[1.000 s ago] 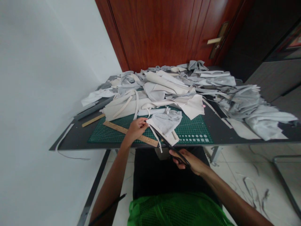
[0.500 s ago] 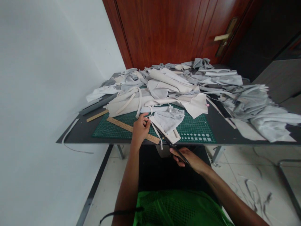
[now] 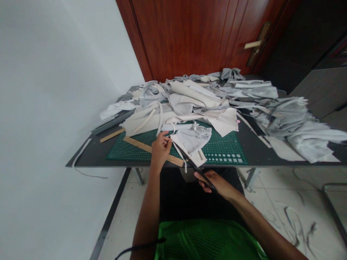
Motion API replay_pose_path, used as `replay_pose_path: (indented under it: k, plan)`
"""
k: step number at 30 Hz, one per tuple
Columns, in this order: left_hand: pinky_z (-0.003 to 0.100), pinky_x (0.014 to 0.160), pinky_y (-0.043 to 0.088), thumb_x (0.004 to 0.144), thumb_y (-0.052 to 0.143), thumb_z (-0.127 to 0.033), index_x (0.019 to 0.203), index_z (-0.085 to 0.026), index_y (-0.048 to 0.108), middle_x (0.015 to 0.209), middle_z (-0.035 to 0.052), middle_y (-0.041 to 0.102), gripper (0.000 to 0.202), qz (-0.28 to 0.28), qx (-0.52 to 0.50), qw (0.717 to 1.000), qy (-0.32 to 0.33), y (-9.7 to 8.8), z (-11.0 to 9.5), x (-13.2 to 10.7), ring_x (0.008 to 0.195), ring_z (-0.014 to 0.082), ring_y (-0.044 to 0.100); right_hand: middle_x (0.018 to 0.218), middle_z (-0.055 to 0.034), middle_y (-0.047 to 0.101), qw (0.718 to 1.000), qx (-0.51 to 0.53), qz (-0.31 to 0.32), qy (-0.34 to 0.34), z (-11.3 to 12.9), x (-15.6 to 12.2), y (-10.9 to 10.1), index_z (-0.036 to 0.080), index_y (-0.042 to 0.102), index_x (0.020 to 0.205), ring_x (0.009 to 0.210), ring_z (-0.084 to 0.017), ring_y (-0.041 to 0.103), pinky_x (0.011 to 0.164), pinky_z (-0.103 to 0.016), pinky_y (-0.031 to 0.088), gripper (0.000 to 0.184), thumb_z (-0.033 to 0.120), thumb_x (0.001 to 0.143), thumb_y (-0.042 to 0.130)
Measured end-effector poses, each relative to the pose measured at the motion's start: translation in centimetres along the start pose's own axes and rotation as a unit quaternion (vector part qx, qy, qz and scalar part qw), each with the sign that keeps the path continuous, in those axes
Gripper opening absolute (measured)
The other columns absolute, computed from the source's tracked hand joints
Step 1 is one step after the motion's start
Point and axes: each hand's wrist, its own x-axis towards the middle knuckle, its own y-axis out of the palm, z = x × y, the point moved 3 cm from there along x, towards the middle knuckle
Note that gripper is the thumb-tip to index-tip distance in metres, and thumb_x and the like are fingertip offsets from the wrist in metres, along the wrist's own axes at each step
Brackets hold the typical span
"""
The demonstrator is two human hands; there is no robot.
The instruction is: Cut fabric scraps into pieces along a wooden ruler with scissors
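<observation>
My left hand (image 3: 160, 148) rests on the green cutting mat (image 3: 222, 150) with its fingers pinched on the edge of a pale grey fabric piece (image 3: 193, 141). My right hand (image 3: 214, 181), in front of the table's near edge, is closed round the handles of black scissors (image 3: 191, 164). The scissor blades reach up along the fabric's left edge. A wooden ruler (image 3: 141, 146) lies slanted on the mat, passing under my left hand.
A large heap of white and grey fabric scraps (image 3: 217, 97) covers the back and right of the dark table (image 3: 89, 155). A second wooden strip (image 3: 111, 135) lies at the left. A red-brown door (image 3: 195, 36) stands behind. Scraps litter the tiled floor (image 3: 292, 213) at right.
My left hand has slid slightly along the fabric edge and the view shifted a little; my right hand with the scissors stays about where it was.
</observation>
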Motion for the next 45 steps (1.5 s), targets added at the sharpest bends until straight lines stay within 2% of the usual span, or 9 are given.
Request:
replay_pose_path:
  k: [6,15,20,27,36,45]
  plan:
    - [0.024,0.069,0.050,0.093,0.060,-0.026,0.124,-0.020,0.060,0.083,-0.0008,0.071,0.031,-0.001,0.009,1.000,0.002,-0.1,-0.1,0.0,0.067,0.0131,0.064,0.050,0.0054,0.043,1.000,-0.023,-0.008,0.002,-0.4,0.1,-0.2,0.020,0.050,0.058,0.044,-0.007,0.037,0.049,-0.026,0.023,0.072,0.088,0.077,0.061]
    - [0.025,0.071,0.051,0.094,0.061,-0.026,0.124,-0.019,0.062,0.082,-0.0004,0.071,0.031,-0.007,0.011,1.000,0.008,0.0,0.1,-0.1,0.068,0.0133,0.065,0.048,0.0068,0.040,1.000,-0.003,-0.021,0.001,0.9,-0.4,0.3,0.020,0.050,0.057,0.043,-0.007,0.035,0.047,-0.026,0.024,0.072,0.090,0.071,0.063]
    - [0.025,0.071,0.051,0.093,0.061,-0.027,0.123,-0.020,0.063,0.083,0.0000,0.072,0.031,-0.006,0.015,1.000,-0.001,-0.1,0.1,0.0,0.069,0.0139,0.066,0.047,0.0066,0.040,1.000,-0.008,-0.029,0.000,0.6,-0.2,0.3,0.021,0.050,0.056,0.043,-0.007,0.034,0.046,-0.026,0.025,0.072,0.090,0.072,0.063]
    - [0.025,0.070,0.050,0.094,0.061,-0.024,0.121,-0.019,0.063,0.080,-0.0010,0.069,0.028,-0.015,0.014,1.000,0.020,-0.1,0.2,0.0,0.067,0.0134,0.064,0.051,0.0063,0.043,0.999,0.029,-0.037,-0.005,0.1,0.0,0.3,0.020,0.049,0.056,0.041,-0.005,0.034,0.045,-0.025,0.021,0.071,0.086,0.070,0.069]
    - [0.025,0.067,0.048,0.093,0.059,-0.020,0.117,-0.021,0.062,0.079,-0.0017,0.067,0.024,0.000,0.017,0.999,0.028,0.0,0.2,0.1,0.067,0.0132,0.063,0.054,0.0065,0.042,0.991,0.136,0.003,0.002,-0.2,0.5,0.8,0.018,0.051,0.060,0.045,-0.003,0.030,0.046,-0.024,0.018,0.067,0.080,0.072,0.074]
    - [0.025,0.067,0.048,0.094,0.059,-0.025,0.118,-0.020,0.061,0.079,-0.0018,0.068,0.024,-0.002,-0.001,0.999,0.032,-0.1,0.3,0.1,0.066,0.0133,0.063,0.053,0.0067,0.041,0.991,0.131,0.015,-0.007,0.3,1.0,1.1,0.018,0.052,0.060,0.044,-0.003,0.031,0.047,-0.026,0.015,0.068,0.080,0.075,0.072]
